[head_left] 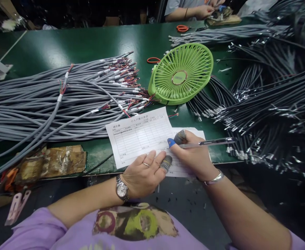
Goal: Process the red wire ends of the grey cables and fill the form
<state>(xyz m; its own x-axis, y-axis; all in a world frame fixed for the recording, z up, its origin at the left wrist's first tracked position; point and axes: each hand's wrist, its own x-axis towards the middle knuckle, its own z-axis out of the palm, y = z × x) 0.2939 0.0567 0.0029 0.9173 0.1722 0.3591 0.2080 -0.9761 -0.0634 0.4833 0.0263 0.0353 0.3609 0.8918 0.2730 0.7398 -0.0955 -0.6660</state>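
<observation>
A printed form (pixel 139 139) with a ruled table and a line of handwriting lies on the green bench near its front edge. My left hand (pixel 145 173) rests flat on the form's lower edge, fingers stretched out, with a grey wrap on one finger. In my right hand (pixel 194 156) is a pen (pixel 212 141), pinched between the fingers and pointing sideways over the paper. Blue tape covers my right thumb tip, and a grey wrap covers another finger. A second printed sheet (pixel 182 169) lies partly hidden beneath my right hand and the first form.
Grey cables (pixel 37 104) with stripped ends cover the left. A green fan (pixel 182 74) stands behind the papers. Black cables (pixel 272 104) pile up on the right. Orange-handled scissors (pixel 182 28) lie near a co-worker's hand (pixel 203 12). Pink-handled cutters (pixel 18 206) hang front left.
</observation>
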